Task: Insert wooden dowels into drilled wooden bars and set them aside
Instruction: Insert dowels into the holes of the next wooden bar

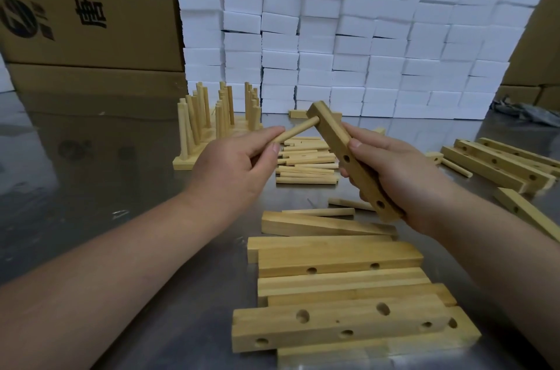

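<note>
Your right hand (403, 175) grips a drilled bar (351, 160) at frame centre, long axis running from upper left to lower right. Your left hand (239, 166) pinches a dowel (295, 134), tip seated in the bar's top hole, pointing up-right. Loose dowels (306, 162) lie behind; spare bars (339, 291) lie along the bottom edge.
</note>
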A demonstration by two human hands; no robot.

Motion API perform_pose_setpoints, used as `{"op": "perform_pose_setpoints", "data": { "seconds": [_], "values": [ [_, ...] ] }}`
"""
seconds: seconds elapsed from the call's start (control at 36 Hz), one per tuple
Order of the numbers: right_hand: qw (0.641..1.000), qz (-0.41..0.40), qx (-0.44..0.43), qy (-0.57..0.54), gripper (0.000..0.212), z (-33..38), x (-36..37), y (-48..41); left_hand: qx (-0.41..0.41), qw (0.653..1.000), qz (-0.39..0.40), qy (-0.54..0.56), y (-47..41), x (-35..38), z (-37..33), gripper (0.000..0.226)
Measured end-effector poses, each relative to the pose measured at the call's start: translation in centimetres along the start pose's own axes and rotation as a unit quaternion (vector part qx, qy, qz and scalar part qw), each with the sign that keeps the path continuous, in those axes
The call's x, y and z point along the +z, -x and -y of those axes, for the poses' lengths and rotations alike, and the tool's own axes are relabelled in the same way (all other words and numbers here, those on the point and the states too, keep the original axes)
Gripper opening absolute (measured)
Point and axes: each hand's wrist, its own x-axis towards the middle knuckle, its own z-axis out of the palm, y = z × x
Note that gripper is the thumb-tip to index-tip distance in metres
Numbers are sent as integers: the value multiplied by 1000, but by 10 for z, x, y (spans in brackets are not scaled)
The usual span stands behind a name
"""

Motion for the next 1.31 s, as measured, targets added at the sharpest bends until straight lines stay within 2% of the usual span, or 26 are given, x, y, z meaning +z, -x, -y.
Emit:
{"op": "perform_pose_setpoints", "data": {
  "seconds": [0.19,0.33,0.5,0.81,0.94,1.03,1.22,1.31],
  "values": [
    [998,16,-33,49,44,2,2,6,0,1000,-4,-18,-2,-1,0,28],
    [996,12,-49,78,33,2,2,4,2,1000,-10,-22,-2,-1,-2,27],
    [994,11,-58,91,41,3,0,5,2,1000,-15,-12,-2,1,-4,20],
    [989,-10,-70,130,42,8,-1,9,-112,991,5,78,-7,4,-8,23],
    [989,-3,-68,129,40,9,0,10,-164,978,34,120,-10,0,-10,17],
    [989,-1,-71,128,40,9,1,11,-189,969,46,154,-11,-1,-12,23],
    [986,0,-76,145,38,9,0,11,-275,909,91,299,-15,-3,-12,23],
    [985,-8,-76,156,37,5,0,9,-273,909,102,297,-15,-2,-11,23]
  ]
}}
